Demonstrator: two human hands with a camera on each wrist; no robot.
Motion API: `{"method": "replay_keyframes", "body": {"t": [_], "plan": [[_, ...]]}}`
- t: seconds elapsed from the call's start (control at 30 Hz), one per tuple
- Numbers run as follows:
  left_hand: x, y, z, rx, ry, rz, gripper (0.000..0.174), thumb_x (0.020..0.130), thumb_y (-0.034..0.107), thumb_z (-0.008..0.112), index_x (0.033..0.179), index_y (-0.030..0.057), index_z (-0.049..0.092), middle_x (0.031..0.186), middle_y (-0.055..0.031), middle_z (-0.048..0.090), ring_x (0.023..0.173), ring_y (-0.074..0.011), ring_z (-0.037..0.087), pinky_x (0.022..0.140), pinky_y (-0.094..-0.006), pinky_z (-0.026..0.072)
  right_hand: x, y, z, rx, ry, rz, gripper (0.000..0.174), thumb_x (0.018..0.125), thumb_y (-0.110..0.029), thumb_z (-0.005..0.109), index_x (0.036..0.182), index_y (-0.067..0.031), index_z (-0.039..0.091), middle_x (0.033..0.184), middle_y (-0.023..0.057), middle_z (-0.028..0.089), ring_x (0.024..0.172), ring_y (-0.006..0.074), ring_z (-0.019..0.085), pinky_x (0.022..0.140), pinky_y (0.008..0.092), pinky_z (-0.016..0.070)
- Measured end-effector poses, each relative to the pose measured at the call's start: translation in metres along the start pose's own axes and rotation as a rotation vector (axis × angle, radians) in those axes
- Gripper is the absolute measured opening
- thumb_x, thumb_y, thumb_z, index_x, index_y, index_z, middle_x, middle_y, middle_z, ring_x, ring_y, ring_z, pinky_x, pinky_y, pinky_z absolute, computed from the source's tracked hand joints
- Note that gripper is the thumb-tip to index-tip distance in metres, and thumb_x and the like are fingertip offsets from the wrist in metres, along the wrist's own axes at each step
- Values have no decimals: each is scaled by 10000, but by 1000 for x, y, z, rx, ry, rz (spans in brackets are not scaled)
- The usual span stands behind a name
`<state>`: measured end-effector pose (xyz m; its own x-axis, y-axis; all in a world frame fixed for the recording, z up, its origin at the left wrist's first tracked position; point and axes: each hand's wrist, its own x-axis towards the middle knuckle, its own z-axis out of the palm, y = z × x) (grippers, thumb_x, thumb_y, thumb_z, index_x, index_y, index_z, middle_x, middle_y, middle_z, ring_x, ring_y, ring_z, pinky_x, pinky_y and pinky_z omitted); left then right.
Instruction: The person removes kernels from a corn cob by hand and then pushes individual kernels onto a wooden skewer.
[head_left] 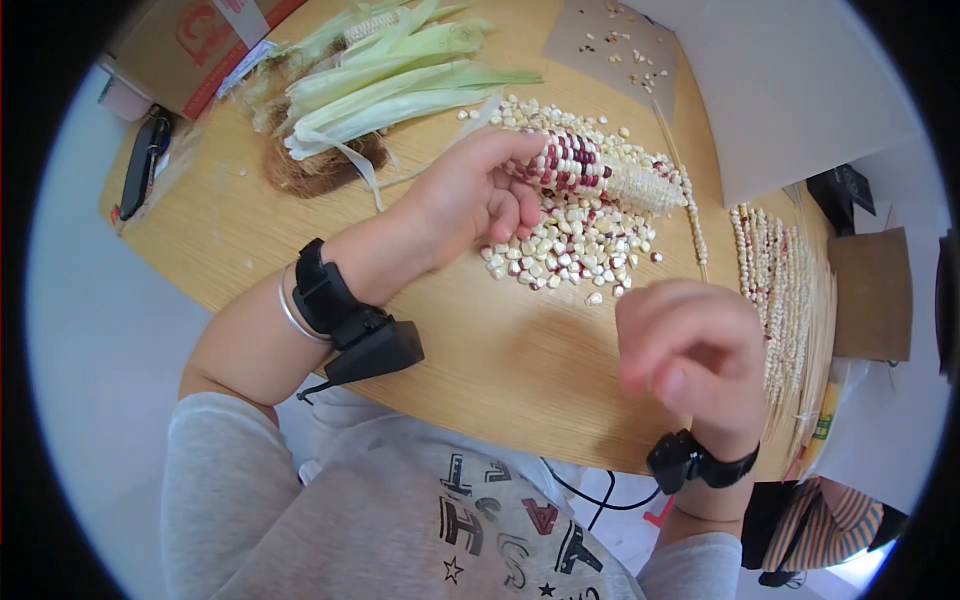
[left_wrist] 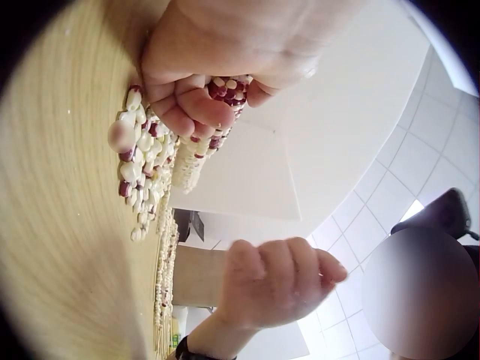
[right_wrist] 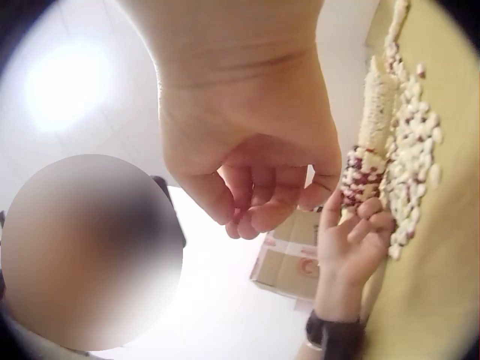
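Observation:
My left hand (head_left: pixel 470 190) grips the kernel-covered end of a corn cob (head_left: pixel 575 165), its thumb along the top; the far end of the cob is bare. Red, white and purple kernels cover the gripped half. Loose kernels (head_left: pixel 570 245) lie in a pile under and around the cob. My right hand (head_left: pixel 695 350) is raised apart from the cob, over the near right of the table, with its fingers curled. In the right wrist view, the fingertips and thumb of that hand (right_wrist: pixel 251 172) come close together with nothing visible between them.
Green corn husks (head_left: pixel 390 95) and brown silk lie at the back left, near a cardboard box (head_left: pixel 190 50). Strings of kernels (head_left: pixel 770 290) lie at the right beside a brown box (head_left: pixel 872 295). A grey sheet (head_left: pixel 620 50) with scattered kernels is at the back.

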<state>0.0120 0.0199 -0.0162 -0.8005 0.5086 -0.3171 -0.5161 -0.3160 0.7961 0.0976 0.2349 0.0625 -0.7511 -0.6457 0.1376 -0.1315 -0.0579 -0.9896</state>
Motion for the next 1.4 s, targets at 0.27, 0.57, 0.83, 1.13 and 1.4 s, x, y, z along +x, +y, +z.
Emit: {"method": "replay_keyframes", "body": {"t": [0.27, 0.57, 0.83, 1.13, 1.4], "plan": [[0, 0, 0, -4, 14, -8, 335, 913, 367, 461, 950, 45, 542, 615, -124, 586, 385, -142, 497, 439, -247, 439, 0, 50, -15, 86, 255, 255, 172, 867, -140, 617, 963, 1, 634, 900, 28, 622, 805, 95, 549, 735, 240, 446], [0, -1, 3, -10, 25, 4, 329, 917, 364, 453, 969, 49, 532, 621, -122, 582, 378, -140, 474, 490, -258, 454, -6, 60, -16, 30, 315, 251, 141, 877, -106, 593, 954, 5, 633, 904, 27, 625, 779, 91, 556, 708, 234, 458], [1, -1, -3, -36, -15, 35, 394, 931, 385, 384, 963, 32, 557, 620, -124, 590, 388, -147, 481, 534, -276, 462, -4, 65, -9, -494, 283, 65, 103, 816, -81, 591, 870, -30, 662, 773, 84, 627, 658, 161, 583, 596, 266, 458], [1, 13, -11, -225, 31, 155, 422, 890, 386, 378, 941, 18, 578, 634, -159, 597, 454, -213, 521, 654, -348, 471, -4, 67, -8, -834, 306, -50, 93, 749, -45, 573, 794, -48, 655, 657, 105, 597, 590, 252, 575, 542, 328, 452], [3, 12, -10, -262, 98, 196, 423, 861, 333, 408, 960, -43, 576, 745, -191, 617, 591, -246, 593, 538, -300, 477, -3, 75, -18, -983, 718, 52, 217, 790, -24, 550, 1004, -18, 584, 874, 119, 583, 690, 214, 569, 604, 312, 462]]}}
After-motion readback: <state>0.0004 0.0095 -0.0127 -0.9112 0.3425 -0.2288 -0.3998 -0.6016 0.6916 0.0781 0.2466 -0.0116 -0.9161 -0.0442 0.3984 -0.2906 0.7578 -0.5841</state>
